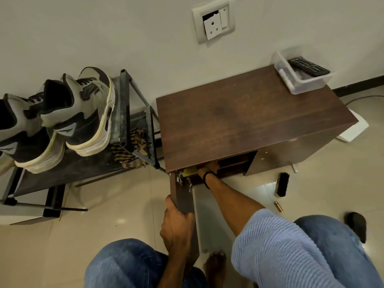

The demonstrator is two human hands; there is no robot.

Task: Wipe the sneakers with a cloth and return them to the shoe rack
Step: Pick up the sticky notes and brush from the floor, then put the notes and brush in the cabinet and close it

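Observation:
Two grey and black sneakers stand heel-out on the top shelf of a dark metal shoe rack at the left. A striped brown cloth hangs over the rack's right end. My left hand grips the edge of the open door of a brown wooden cabinet. My right hand reaches into the cabinet under its top, beside something yellow. Its fingers are hidden inside.
A clear plastic box with a black remote sits on the cabinet's back right corner. A black shoe brush and a small copper-coloured tube lie on the tiled floor at the right. A wall socket is above.

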